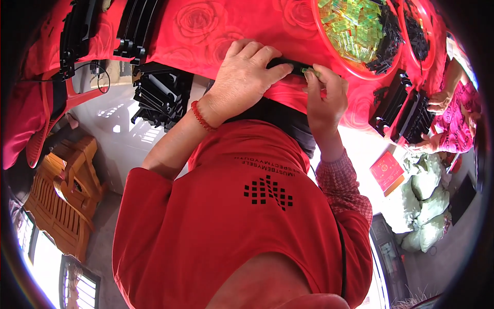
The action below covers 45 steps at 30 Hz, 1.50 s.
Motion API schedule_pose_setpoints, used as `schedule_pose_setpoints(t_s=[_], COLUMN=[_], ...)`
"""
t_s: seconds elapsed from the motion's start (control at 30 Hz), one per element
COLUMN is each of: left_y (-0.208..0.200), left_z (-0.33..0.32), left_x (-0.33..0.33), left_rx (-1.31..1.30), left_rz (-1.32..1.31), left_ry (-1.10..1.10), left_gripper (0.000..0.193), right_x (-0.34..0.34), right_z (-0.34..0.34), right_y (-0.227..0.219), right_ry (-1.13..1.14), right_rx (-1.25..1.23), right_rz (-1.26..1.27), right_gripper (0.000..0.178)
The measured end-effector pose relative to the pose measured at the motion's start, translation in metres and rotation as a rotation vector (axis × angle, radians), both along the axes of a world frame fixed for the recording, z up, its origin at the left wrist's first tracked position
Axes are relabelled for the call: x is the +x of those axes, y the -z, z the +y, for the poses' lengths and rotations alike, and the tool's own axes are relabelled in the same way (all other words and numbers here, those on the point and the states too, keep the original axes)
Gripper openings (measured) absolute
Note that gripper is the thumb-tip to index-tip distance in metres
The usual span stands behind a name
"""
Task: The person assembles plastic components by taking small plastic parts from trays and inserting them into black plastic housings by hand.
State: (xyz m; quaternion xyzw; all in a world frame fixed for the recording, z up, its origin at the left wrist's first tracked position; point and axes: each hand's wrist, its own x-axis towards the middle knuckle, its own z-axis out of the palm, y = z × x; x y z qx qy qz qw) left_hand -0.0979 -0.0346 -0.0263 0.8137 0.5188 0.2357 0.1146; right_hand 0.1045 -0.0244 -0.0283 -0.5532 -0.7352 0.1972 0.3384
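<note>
In the head view, the left hand (pixel 252 67) was closed around a dark, narrow black strip (pixel 297 68) at the near edge of the table (pixel 198 51), its back turned up and its thumb lying along the strip. Part of the strip was hidden under the fingers. The right hand (pixel 327 92) pinched a small green piece (pixel 312 71) between thumb and forefinger, right at the strip's right end; whether the piece was seated in it could not be told. A red beaded bracelet (pixel 202 116) circled the left wrist.

The table wore a red cloth (pixel 252 23) with a rose pattern. Beyond the right hand stood a red bowl (pixel 371 78) of translucent yellow-green pieces (pixel 350 33), with small black parts (pixel 389 38) heaped along its right side. A second red bowl (pixel 432 44), just beside it, held more black parts. Long black holders (pixel 136 26) lay at the table's far left, and a pile of black pieces (pixel 162 95) sat lower, beside the person's left forearm. On the right, a co-worker's hands (pixel 440 102) were by further black pieces (pixel 414 118). Pale bulging bags (pixel 432 203) were below them, near a wooden seat's opposite side of the room (pixel 67 190).
</note>
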Motion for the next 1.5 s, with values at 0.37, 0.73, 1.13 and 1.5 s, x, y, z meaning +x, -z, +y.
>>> schedule_pose_setpoints(t_s=[0.37,0.73,1.13,1.5], left_y=[0.002,0.003,0.005,0.006], left_z=[0.000,0.001,-0.001,0.003], left_x=[0.000,0.001,0.002,0.005], left_rx=[0.006,-0.008,0.002,-0.009], left_rz=[-0.015,-0.026,-0.049,-0.067], left_ry=[-0.004,-0.006,-0.019,-0.030], left_gripper=[0.030,0.032,0.028,0.026], right_x=[-0.002,-0.005,-0.005,-0.007], right_z=[0.001,-0.001,-0.002,0.001], right_y=[-0.007,-0.008,-0.008,-0.012], right_ry=[-0.026,0.035,0.024,0.035], right_rx=[0.020,-0.114,-0.093,-0.177], right_rz=[-0.054,0.043,0.031,0.115], right_gripper=[0.016,0.013,0.013,0.011])
